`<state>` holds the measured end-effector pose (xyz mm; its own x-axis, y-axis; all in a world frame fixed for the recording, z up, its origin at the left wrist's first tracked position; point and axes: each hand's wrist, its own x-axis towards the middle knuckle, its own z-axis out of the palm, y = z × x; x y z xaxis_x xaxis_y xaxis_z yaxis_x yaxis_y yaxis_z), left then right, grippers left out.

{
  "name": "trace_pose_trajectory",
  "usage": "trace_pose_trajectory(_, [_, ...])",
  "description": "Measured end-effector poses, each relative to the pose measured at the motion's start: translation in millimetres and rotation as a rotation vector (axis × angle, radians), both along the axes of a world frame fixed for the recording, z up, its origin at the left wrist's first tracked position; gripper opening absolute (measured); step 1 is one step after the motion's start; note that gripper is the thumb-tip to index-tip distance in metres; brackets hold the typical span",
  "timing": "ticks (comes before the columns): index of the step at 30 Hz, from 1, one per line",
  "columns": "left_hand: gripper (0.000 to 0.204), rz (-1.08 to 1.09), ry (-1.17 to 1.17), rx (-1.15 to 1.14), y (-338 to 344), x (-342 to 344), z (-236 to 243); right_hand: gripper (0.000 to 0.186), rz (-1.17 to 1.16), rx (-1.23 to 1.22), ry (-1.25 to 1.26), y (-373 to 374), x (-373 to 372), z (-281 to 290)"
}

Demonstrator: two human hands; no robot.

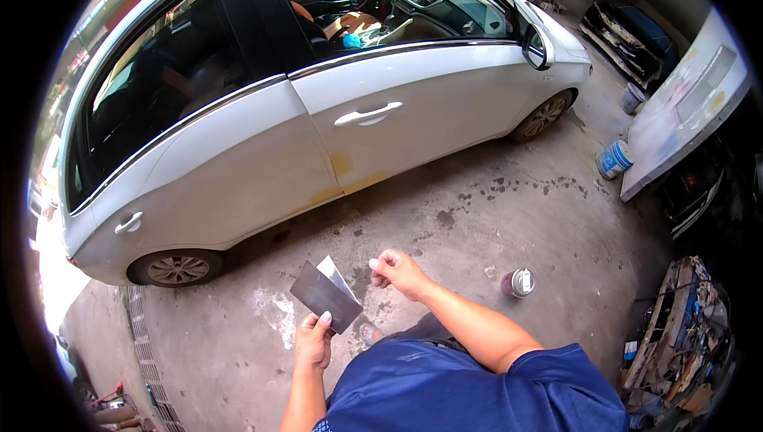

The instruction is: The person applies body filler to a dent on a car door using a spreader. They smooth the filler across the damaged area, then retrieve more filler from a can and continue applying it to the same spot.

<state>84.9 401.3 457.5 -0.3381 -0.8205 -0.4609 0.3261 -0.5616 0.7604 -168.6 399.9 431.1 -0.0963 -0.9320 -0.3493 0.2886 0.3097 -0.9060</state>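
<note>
dark sheet; white car, can nearby

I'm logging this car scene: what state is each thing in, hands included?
Left hand: gripping a dark grey rectangular sheet.
Dark grey rectangular sheet: slanted, pale piece showing behind.
Right hand: fingers curled; any contents unclear.
White car's front door: closed.
White car's rear door: closed.
White side mirror: folded out.
Dark reddish round can: upright.
Blue-and-white cylindrical bucket: upright.
</note>
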Motion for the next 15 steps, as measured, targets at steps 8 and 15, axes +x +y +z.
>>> trace_pose_trajectory(8, [0.01,0.364,-0.195,0.118,-32,84,-37,0.021,-0.059,0.071,0.072,-126,-23,-68])
trace_pose_trajectory(15, [0.014,0.632,-0.297,0.155,-37,91,-30,0.055,-0.113,0.048,0.05,-287,-31,-48])
